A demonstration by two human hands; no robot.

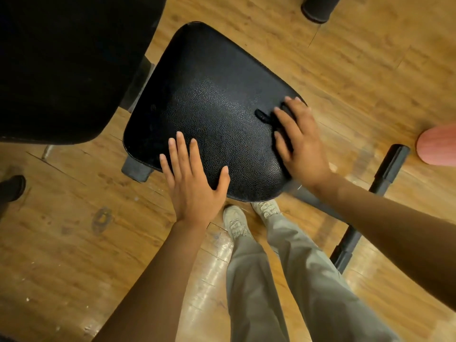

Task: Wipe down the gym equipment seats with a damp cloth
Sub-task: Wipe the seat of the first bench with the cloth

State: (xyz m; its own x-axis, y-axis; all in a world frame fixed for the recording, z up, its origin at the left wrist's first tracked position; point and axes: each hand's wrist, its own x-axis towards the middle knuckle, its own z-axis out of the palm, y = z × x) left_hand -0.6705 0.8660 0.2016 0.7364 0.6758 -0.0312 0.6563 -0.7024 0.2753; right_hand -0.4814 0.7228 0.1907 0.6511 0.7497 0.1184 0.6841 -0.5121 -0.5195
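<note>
Two hands flat on the black seat (204, 107): left hand (192, 183) spread, right hand (299, 141) pressing a dark cloth (265, 116).

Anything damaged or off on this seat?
No clear damage. The seat pad looks intact. The right hand presses a dark cloth, bunched and barely distinguishable from the upholstery. The left hand lies flat at the seat's near edge.

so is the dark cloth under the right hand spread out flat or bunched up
Bunched up. The dark cloth shows only as a small crumpled lump poking out past the right hand, whose straight fingers press it onto the black textured vinyl seat.
</note>
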